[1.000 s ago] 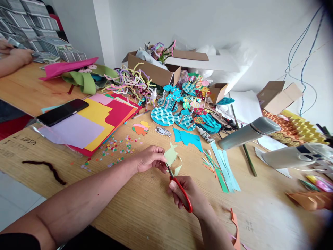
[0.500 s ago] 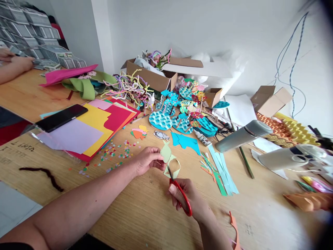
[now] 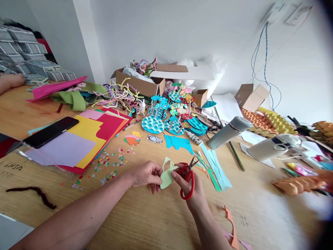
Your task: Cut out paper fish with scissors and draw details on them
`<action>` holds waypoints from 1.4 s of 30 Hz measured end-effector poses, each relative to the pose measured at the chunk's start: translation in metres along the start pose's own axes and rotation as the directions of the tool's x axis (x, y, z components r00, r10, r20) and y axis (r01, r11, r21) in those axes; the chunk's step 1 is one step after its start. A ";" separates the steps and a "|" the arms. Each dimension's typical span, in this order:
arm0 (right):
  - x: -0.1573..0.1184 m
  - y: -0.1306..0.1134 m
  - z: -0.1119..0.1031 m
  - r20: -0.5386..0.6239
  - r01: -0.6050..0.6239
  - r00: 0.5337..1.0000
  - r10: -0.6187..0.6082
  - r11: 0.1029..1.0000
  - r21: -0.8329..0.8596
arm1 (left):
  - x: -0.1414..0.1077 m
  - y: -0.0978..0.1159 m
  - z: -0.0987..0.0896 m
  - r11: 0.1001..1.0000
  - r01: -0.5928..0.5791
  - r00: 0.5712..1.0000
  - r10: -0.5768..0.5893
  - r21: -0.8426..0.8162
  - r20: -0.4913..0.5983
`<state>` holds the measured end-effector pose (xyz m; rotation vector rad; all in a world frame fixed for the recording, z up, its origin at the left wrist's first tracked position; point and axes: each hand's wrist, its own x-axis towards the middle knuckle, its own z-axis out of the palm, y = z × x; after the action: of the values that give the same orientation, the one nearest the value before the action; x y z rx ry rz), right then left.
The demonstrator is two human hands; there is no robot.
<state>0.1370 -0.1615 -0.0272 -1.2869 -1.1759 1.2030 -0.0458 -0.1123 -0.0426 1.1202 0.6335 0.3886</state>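
My left hand [image 3: 151, 176] pinches the edge of a pale green paper fish [image 3: 167, 177] above the wooden table. A narrow pale green offcut [image 3: 168, 162] shows just behind the fish, and I cannot tell if it is still joined. In my right hand [image 3: 194, 192] is a pair of red-handled scissors [image 3: 193, 185], their slightly parted blades pointing away from the paper. That hand's thumb and finger also touch the fish's tail end. Farther back lie several orange, pink and yellow paper fish [image 3: 132, 139], a small drawn cutout [image 3: 154, 139] and a blue paper offcut [image 3: 178, 143].
To the left, a black phone [image 3: 52, 132] rests on coloured paper sheets [image 3: 88, 139] beside scattered confetti [image 3: 114, 170]. Blue paper-fish ornaments [image 3: 153, 124] crowd the back. A grey flask [image 3: 229, 132] and white bottle [image 3: 270, 147] stand right. Another person's hand [image 3: 11, 81] shows far left.
The scissors have swung round so the blades point up and right, away from the paper. The fish has turned and come lower, and my right fingers now touch it. The view has shifted right.
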 end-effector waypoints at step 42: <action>-0.001 0.005 -0.003 0.421 0.494 0.869 -0.259 0.468 -0.733 | 0.013 -0.006 -0.035 0.971 -0.170 0.629 0.238 0.168 -0.740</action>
<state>0.1400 -0.1633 -0.0322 -1.4034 -2.2713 0.4218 -0.0589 -0.0821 -0.0615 1.0882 1.2786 1.0790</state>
